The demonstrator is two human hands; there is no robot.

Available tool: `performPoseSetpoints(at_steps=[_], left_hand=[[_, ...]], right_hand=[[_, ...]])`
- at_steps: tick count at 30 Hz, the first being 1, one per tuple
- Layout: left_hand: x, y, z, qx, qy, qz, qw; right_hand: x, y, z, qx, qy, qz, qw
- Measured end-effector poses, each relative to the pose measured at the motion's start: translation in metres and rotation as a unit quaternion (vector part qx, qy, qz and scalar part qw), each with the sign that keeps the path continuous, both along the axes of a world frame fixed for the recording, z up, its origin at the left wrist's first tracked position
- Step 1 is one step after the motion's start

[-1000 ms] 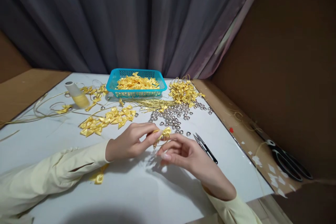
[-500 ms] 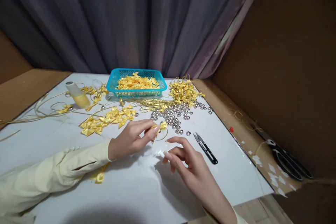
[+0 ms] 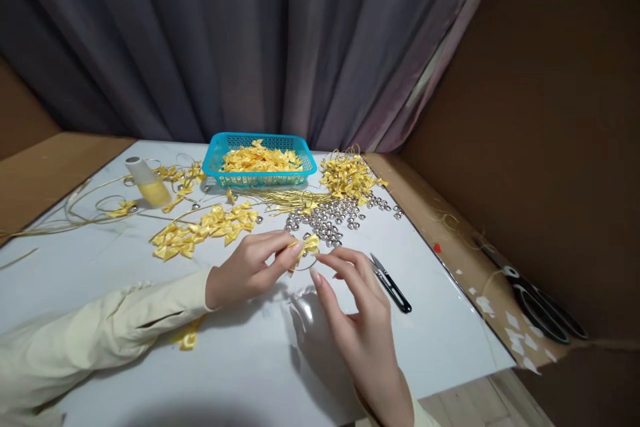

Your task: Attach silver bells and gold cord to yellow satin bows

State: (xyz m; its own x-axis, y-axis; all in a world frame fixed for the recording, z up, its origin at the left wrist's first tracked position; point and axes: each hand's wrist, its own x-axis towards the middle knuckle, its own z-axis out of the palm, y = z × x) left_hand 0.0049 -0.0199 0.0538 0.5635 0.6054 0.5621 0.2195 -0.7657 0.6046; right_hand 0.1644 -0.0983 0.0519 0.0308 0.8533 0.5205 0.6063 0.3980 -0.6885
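My left hand (image 3: 250, 268) pinches a small yellow ribbon bow (image 3: 309, 245) between thumb and fingertips, just above the white table (image 3: 90, 267). A thin gold cord loop hangs from the bow. My right hand (image 3: 356, 300) lies close to its right, fingers stretched forward and apart, the fingertips reaching up beside the bow and the cord. Nothing sits in the right hand. Right behind the bow lies a scatter of silver bells (image 3: 327, 217).
Black thread snips (image 3: 391, 283) lie right of my right hand. A teal basket (image 3: 260, 159) of bows stands at the back, more bows (image 3: 205, 227) and corded bows (image 3: 347, 177) around it. A thread spool (image 3: 146, 181) lies left. Black scissors (image 3: 535, 297) rest on the brown board.
My right hand let go of the bow, drew back toward me, and has now moved forward again to the bow. The left hand kept hold of the bow.
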Motion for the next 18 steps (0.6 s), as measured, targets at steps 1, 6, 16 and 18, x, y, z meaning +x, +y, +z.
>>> performPoseSetpoints(at_steps=[1,6,16,18], left_hand=[[0.0,0.0,0.0,0.006,-0.002,-0.004,1.0],[-0.001,0.0,-0.002,0.026,-0.007,-0.019,0.999],[0.0,0.005,-0.007,0.121,-0.016,-0.03,0.992],[0.001,0.005,-0.007,0.132,-0.015,-0.024,0.991]], right_hand=[[-0.003,0.002,0.0,0.008,0.003,-0.003,1.0],[-0.014,0.006,-0.001,0.019,0.028,-0.031,0.999],[-0.01,0.011,0.004,-0.155,0.145,0.06,0.975],[-0.01,0.009,0.005,-0.181,0.159,0.09,0.966]])
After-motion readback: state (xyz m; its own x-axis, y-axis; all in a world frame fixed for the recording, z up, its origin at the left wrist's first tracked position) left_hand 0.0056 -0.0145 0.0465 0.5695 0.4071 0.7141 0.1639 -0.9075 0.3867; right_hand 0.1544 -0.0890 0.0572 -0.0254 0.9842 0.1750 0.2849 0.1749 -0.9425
